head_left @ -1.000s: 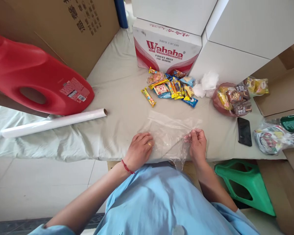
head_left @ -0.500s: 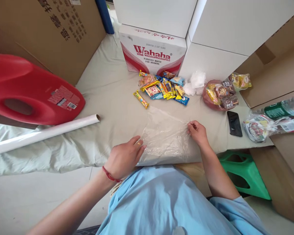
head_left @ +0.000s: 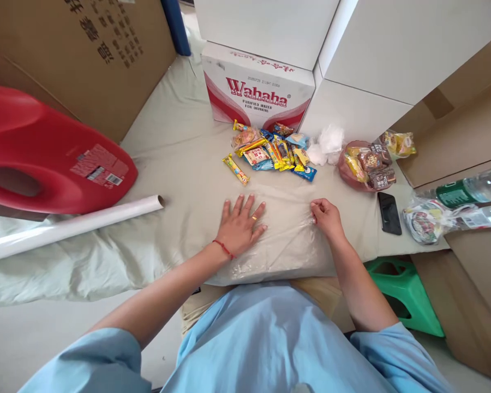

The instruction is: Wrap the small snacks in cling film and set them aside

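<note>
A clear plastic bag (head_left: 288,248) lies flat on the cloth-covered table in front of me, its outline hard to see against the pale cloth. My left hand (head_left: 242,224) rests palm down with fingers spread on the bag's left part. At the bag's right edge, my right hand (head_left: 325,215) pinches the thin plastic between thumb and fingers. Beyond both hands is a pile of small wrapped snacks (head_left: 272,150). One yellow-wrapped snack bar (head_left: 235,169) lies apart, a little past my left fingertips.
A pink bowl (head_left: 343,172) of packaged snacks, white crumpled plastic (head_left: 331,139), a black phone (head_left: 389,213) and plastic bottles (head_left: 474,188) are on the right. Leftward are a white roll (head_left: 73,226) and a red jug (head_left: 65,153). A Wahaha box (head_left: 257,87) stands behind.
My left hand has moved forward and right, from the bag's left edge to lying flat with fingers spread on it. My right hand stays pinched at the right edge.
</note>
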Demonstrator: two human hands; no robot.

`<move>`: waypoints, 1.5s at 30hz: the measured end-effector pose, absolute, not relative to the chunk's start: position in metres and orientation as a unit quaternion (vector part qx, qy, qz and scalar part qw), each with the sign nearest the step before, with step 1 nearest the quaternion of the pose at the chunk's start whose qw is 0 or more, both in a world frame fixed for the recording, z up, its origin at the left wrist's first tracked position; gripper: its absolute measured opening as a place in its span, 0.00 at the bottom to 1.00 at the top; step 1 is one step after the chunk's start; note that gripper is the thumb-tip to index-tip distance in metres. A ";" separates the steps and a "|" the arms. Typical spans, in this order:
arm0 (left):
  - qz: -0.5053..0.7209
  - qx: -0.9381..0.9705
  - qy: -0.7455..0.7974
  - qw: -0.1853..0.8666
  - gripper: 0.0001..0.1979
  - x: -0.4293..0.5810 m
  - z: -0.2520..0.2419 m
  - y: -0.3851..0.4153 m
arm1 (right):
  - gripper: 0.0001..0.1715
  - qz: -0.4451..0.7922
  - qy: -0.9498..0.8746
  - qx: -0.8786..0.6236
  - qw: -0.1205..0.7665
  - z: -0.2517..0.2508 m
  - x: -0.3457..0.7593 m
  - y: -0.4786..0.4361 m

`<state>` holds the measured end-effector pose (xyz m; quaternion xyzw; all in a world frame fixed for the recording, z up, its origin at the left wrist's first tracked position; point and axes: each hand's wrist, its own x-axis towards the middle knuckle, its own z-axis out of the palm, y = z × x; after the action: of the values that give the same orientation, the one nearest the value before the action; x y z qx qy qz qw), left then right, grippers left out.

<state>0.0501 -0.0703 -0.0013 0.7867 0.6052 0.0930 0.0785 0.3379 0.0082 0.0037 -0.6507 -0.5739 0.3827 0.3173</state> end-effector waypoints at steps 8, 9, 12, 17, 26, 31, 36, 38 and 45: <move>0.077 0.776 0.621 0.078 0.36 0.049 0.000 -0.077 | 0.18 0.077 -0.707 -0.610 0.348 0.016 0.337 0.011; 0.077 0.775 0.623 0.077 0.35 0.049 0.001 -0.077 | 0.17 0.070 -0.746 -0.574 0.332 0.018 0.334 0.010; 0.081 0.773 0.624 0.078 0.34 0.048 0.002 -0.077 | 0.14 0.109 -0.836 -0.481 0.240 0.016 0.328 0.015; 0.097 0.775 0.618 0.091 0.34 0.048 0.005 -0.078 | 0.18 0.065 -0.782 -0.573 0.238 0.001 0.333 0.078; 0.096 0.771 0.622 0.098 0.34 0.047 0.004 -0.077 | 0.27 0.047 -0.784 -0.584 0.204 0.013 0.343 0.141; 0.089 0.777 0.614 0.108 0.41 0.046 0.005 -0.077 | 0.26 0.119 -0.691 -0.616 0.359 0.042 0.379 0.111; 0.081 0.778 0.614 0.104 0.43 0.047 0.003 -0.076 | 0.32 0.466 -0.587 -0.549 0.369 0.073 0.359 0.103; 0.084 0.779 0.614 0.102 0.44 0.048 0.002 -0.076 | 0.33 0.531 -0.616 -0.513 0.274 0.080 0.333 0.097; 0.100 0.775 0.616 0.100 0.38 0.048 0.003 -0.077 | 0.26 0.557 -0.769 -0.279 -0.145 0.079 0.310 0.046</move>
<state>0.0483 -0.0772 0.0031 0.7752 0.6156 0.1002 0.1003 0.3099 0.0462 0.0790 -0.2786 -0.7685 0.5575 -0.1448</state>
